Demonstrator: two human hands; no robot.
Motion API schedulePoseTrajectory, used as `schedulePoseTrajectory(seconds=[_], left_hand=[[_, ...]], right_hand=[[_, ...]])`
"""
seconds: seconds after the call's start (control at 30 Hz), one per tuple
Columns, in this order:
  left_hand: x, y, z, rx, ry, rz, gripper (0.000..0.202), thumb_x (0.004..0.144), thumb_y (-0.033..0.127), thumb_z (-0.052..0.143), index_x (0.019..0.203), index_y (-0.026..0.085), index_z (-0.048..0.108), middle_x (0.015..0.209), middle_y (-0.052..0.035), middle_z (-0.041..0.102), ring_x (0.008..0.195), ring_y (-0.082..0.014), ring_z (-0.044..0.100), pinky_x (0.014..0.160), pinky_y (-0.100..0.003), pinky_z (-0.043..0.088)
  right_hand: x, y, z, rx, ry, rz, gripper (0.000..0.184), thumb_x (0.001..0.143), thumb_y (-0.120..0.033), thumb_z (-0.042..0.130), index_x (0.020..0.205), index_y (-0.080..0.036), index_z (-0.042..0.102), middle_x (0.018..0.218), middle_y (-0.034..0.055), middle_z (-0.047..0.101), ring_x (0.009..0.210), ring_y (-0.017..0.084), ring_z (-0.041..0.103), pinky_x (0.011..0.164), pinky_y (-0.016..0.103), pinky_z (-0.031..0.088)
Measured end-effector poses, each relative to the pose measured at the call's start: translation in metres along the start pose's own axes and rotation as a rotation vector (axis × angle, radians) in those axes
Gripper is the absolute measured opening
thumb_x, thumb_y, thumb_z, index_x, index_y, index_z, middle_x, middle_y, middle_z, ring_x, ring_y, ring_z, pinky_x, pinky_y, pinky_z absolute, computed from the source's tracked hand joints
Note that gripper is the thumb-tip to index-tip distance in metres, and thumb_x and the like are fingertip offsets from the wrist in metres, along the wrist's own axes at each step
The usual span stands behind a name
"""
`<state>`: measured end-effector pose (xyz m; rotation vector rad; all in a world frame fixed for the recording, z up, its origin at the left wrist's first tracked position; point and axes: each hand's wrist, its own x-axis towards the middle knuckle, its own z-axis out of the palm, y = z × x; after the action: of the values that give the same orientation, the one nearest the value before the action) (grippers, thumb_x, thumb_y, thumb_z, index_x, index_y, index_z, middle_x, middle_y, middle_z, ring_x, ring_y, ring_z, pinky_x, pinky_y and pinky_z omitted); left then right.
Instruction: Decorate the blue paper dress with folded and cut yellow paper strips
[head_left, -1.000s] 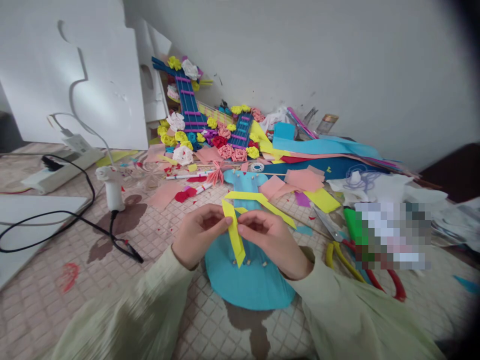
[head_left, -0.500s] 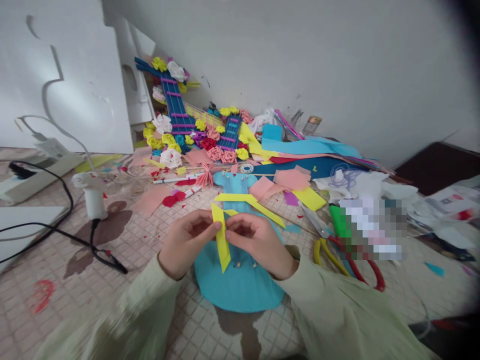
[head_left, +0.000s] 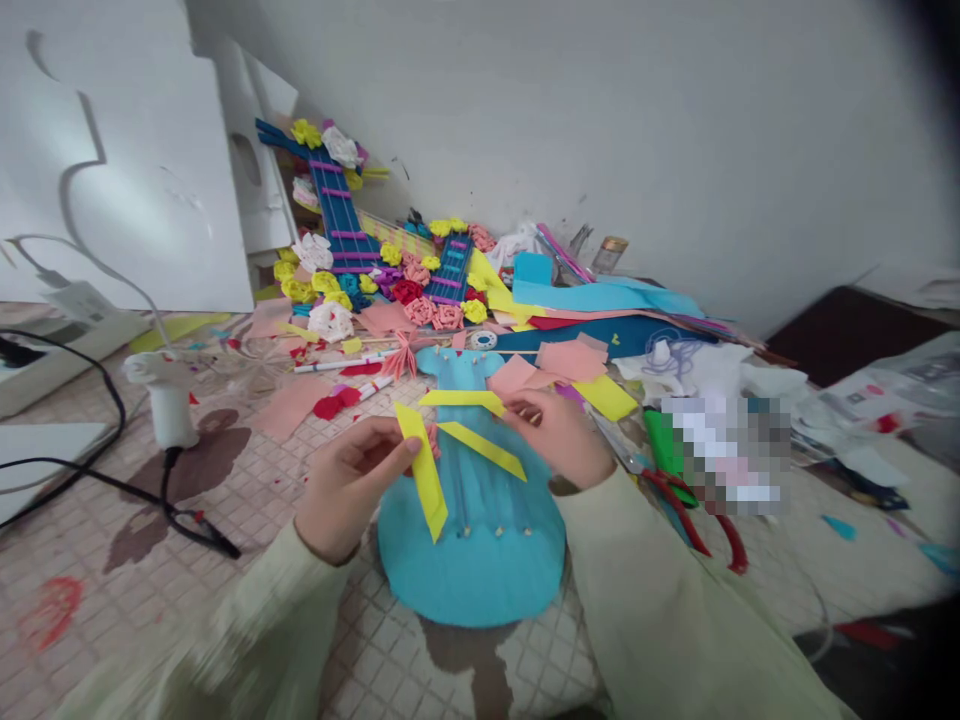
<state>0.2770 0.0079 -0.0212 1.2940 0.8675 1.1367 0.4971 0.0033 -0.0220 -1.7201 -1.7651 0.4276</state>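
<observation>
My left hand point(head_left: 346, 490) pinches a folded yellow paper strip point(head_left: 421, 478) between thumb and fingers, tilted over the left side of a light-blue guitar-shaped paper craft point(head_left: 472, 575). The craft lies flat, with thin strings along it and small pegs near its lower part. A second yellow strip point(head_left: 459, 398) lies across its neck. My right hand point(head_left: 559, 435) has its fingers curled together at that strip's right end. A third yellow strip point(head_left: 486, 450) rests slantwise on the body, between my hands.
A white hot glue gun point(head_left: 169, 400) with a black cable stands at left. Finished dark-blue paper guitars point(head_left: 337, 205) with paper flowers lean at the back. Red-handled scissors point(head_left: 675, 510) lie at right. Pink paper pieces point(head_left: 574, 358) and scraps litter the table.
My hands have moved apart. The right hand left the strip held in the left and reached up and right to the strips by the neck, uncovering the slanted strip.
</observation>
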Motion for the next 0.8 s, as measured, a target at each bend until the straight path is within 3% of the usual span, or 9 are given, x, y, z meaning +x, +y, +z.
schedulePoseTrajectory(seconds=[0.1, 0.23, 0.37, 0.5, 0.6, 0.8], left_hand=[[0.000, 0.000, 0.001, -0.014, -0.029, -0.001, 0.006, 0.067, 0.022, 0.066, 0.070, 0.019, 0.062, 0.063, 0.0024, 0.064, 0.059, -0.0102, 0.059, 0.054, -0.018, 0.048], [0.002, 0.000, 0.002, -0.011, -0.029, -0.012, 0.009, 0.064, 0.023, 0.068, 0.069, 0.018, 0.061, 0.063, 0.0012, 0.064, 0.059, -0.0122, 0.060, 0.055, -0.021, 0.049], [0.002, -0.001, 0.002, 0.008, -0.008, -0.019, 0.013, 0.063, 0.025, 0.068, 0.070, 0.018, 0.060, 0.063, 0.0014, 0.063, 0.057, -0.0114, 0.058, 0.053, -0.021, 0.049], [0.001, -0.001, 0.001, 0.030, -0.004, -0.035, 0.013, 0.064, 0.025, 0.067, 0.070, 0.017, 0.060, 0.062, 0.0016, 0.062, 0.055, -0.0095, 0.056, 0.053, -0.020, 0.048], [0.001, 0.000, 0.001, 0.043, 0.000, -0.034, 0.013, 0.064, 0.025, 0.067, 0.069, 0.017, 0.060, 0.063, 0.0011, 0.062, 0.056, -0.0100, 0.056, 0.053, -0.020, 0.048], [0.001, 0.002, 0.003, 0.031, 0.011, -0.043, 0.014, 0.061, 0.026, 0.068, 0.068, 0.017, 0.059, 0.061, 0.0009, 0.063, 0.054, -0.0110, 0.057, 0.052, -0.022, 0.048]], right_hand=[[0.008, 0.022, 0.001, -0.159, -0.002, 0.024, 0.006, 0.070, -0.021, 0.059, 0.067, -0.018, 0.063, 0.069, 0.0070, 0.064, 0.062, 0.018, 0.054, 0.053, 0.028, 0.034], [0.007, 0.025, 0.000, -0.173, -0.040, 0.019, 0.016, 0.070, -0.025, 0.059, 0.055, -0.018, 0.057, 0.053, 0.0021, 0.055, 0.051, 0.014, 0.046, 0.047, 0.027, 0.025], [0.006, 0.015, -0.016, -0.150, -0.045, 0.004, 0.022, 0.071, -0.030, 0.057, 0.053, -0.018, 0.054, 0.052, 0.0005, 0.051, 0.051, 0.014, 0.045, 0.047, 0.026, 0.027], [0.006, 0.009, -0.025, 0.059, -0.122, -0.036, 0.019, 0.077, -0.031, 0.050, 0.069, -0.018, 0.061, 0.066, 0.0018, 0.059, 0.061, 0.015, 0.052, 0.053, 0.025, 0.036], [0.005, 0.006, -0.016, 0.227, -0.204, -0.071, 0.019, 0.077, -0.031, 0.050, 0.072, -0.017, 0.062, 0.066, 0.0007, 0.059, 0.063, 0.015, 0.053, 0.056, 0.026, 0.038], [-0.001, 0.000, 0.010, 0.131, -0.288, -0.041, 0.018, 0.069, -0.034, 0.061, 0.067, -0.016, 0.062, 0.061, -0.0008, 0.055, 0.057, 0.013, 0.048, 0.049, 0.024, 0.032]])
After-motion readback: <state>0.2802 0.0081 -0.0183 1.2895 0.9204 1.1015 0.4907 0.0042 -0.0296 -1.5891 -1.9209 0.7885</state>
